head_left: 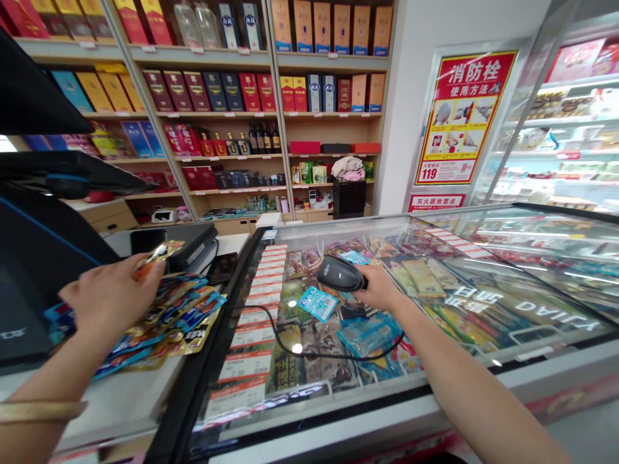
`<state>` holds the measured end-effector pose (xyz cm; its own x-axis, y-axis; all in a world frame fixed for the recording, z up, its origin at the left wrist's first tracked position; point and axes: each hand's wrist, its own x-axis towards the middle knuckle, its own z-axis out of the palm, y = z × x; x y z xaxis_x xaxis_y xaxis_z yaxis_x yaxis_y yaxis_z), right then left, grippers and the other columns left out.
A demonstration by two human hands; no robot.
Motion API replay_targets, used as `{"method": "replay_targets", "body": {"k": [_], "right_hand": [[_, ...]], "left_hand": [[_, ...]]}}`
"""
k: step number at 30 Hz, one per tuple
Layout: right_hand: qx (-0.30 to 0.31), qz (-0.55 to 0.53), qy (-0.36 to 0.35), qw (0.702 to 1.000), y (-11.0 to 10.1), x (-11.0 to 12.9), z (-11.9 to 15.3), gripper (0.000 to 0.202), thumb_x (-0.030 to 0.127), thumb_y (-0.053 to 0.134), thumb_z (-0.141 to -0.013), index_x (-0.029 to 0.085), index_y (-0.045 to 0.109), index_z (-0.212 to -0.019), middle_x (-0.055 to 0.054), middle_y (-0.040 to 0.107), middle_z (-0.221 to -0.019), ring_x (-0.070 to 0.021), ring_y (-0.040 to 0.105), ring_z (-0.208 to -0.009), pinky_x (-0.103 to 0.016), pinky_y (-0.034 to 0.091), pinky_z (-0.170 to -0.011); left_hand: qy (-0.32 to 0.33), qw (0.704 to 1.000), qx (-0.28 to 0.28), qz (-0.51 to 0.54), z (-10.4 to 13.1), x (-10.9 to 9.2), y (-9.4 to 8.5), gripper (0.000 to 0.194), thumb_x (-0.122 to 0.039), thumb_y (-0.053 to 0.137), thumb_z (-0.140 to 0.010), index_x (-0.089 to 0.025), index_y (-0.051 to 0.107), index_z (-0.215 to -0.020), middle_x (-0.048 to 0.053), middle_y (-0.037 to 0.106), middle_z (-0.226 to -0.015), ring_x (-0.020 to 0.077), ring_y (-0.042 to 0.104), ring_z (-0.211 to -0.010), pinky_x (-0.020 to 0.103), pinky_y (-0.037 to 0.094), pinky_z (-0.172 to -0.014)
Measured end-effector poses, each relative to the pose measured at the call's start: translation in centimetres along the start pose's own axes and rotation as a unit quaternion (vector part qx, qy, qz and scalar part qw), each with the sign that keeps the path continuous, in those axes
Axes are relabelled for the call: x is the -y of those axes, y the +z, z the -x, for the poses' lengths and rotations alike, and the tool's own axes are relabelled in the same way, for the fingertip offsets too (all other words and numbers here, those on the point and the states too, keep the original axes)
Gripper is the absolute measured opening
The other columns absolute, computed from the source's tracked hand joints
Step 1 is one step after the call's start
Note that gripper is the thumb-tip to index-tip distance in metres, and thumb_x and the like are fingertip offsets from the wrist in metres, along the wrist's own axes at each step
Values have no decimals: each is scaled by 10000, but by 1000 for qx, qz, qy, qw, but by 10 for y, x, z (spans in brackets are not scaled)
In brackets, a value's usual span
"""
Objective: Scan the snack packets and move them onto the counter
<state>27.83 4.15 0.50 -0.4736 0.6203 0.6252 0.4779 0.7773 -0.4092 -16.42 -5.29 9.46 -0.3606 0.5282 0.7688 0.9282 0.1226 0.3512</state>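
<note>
My left hand (111,293) pinches a small shiny gold and orange packet (162,254) between thumb and fingers. It hovers over a heap of colourful snack packets (188,322) on the white counter. My right hand (380,290) grips a black handheld barcode scanner (341,275), its head facing left above the freezer's glass top. A light-blue packet (318,303) lies on the glass just below the scanner. Behind the scanner is a second light-blue packet (355,258). The scanner's black cable (314,354) loops across the glass.
The glass-topped freezer (319,444) holds wrapped ice creams, with price labels (256,309) along its left side. Black checkout equipment (29,258) stands at the left. A phone (223,267) lies near the freezer edge. Shelves (207,58) of boxed bottles line the back wall.
</note>
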Motion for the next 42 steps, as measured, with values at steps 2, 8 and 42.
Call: {"method": "replay_targets", "body": {"k": [2,8,42], "right_hand": [[-3,4,4,1000,0,0,0,273,392,720,-730,188,696,-910,-65,729,-815,-220,678,-753,-293,468,-686],[-6,19,-8,1000,0,-1,-1,246,387,710,-731,185,678,-868,-63,715,-801,-206,658,-731,-274,453,-653],[0,31,12,999,1,-10,0,190,300,702,-716,198,664,-873,-52,720,-823,-201,663,-748,-275,464,-693]], "left_hand": [[-1,1000,1,1,-11,23,-3,258,-526,667,-672,-277,605,-639,29,481,-462,447,357,-1354,680,236,-933],[-21,999,45,-16,-28,48,-4,385,-620,666,-626,-245,580,-612,47,596,-623,518,367,-1314,774,150,-958],[-108,875,326,340,131,-159,122,448,-290,815,-519,-235,555,-879,20,626,-768,274,620,-804,384,468,-769]]}}
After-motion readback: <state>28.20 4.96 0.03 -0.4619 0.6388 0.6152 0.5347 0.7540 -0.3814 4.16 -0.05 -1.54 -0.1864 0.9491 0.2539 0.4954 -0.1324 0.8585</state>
